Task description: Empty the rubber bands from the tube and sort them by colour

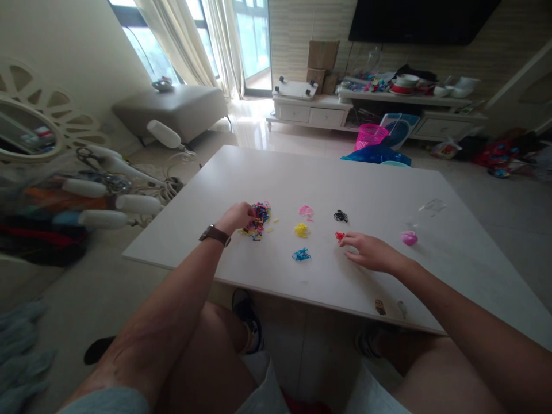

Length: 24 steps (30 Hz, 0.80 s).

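Note:
My left hand (238, 217), a brown-strapped watch on its wrist, reaches into a mixed pile of small coloured rubber bands (261, 214). Its fingers are bent together at the pile's edge, and what is between them is hidden. My right hand (369, 252) has its thumb and fingers apart, the fingertips at a small red heap of bands (339, 236). Between the hands lie a pink heap (306, 211), a yellow heap (302, 230) and a blue heap (301, 255). A black heap (340, 215) sits just beyond the red one.
On the white table (259, 172), a purple lump (409, 237) and a clear plastic piece (432, 207) lie to the right. A small cartoon figure (379, 307) is near the front edge. Beyond the table stands a pink basket (370, 136); a white lamp (164, 134) is at left.

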Motion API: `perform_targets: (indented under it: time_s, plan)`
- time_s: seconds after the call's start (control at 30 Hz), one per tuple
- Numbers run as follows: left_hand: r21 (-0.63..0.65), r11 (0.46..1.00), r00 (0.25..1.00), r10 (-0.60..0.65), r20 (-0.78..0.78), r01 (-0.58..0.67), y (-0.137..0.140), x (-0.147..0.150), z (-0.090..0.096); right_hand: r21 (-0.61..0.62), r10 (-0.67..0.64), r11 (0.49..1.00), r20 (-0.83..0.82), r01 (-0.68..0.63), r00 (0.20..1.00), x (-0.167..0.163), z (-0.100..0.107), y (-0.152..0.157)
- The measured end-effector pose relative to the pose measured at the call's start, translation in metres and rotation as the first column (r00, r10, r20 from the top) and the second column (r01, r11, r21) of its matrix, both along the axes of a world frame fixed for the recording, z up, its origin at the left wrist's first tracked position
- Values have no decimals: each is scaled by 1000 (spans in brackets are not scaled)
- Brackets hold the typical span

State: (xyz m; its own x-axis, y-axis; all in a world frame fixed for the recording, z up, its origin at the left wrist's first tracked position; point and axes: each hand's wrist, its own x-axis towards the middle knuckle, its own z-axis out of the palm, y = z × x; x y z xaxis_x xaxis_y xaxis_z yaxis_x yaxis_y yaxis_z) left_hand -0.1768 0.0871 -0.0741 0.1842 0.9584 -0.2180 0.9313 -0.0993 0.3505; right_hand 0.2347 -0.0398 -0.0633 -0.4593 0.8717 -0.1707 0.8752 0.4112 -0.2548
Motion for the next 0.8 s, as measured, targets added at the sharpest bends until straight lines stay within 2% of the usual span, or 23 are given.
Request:
perform_targets:
  time_s: [0.13, 0.37, 0.63, 0.7, 0.73, 0.8]
  plan:
    - [91, 995, 999, 34, 38, -37, 3, -5, 9, -7, 9, 1000, -22, -9, 1000, -1, -1, 0]
    - [139, 987, 991, 69, 116, -85, 2, -7, 11, -38, 20, 999, -3, -20, 1000, -7, 2, -1]
    - [87, 988, 967, 107, 230, -130, -2, -7, 20, -66, 48, 997, 1, -48, 999, -12, 3, 0]
    - [34, 984, 925, 151, 349, -174, -4, -3, 24, -61, 59, 996, -3, -59, 998, -12, 2, 0]
    - [-23, 980, 876, 185, 444, -196, -6, 0, 26, -51, 63, 997, -6, -63, 998, -12, 2, 0]
    - [-195, 960, 704, 279, 654, -200, -12, 9, 29, -7, 74, 997, -21, -75, 997, -14, 2, -2]
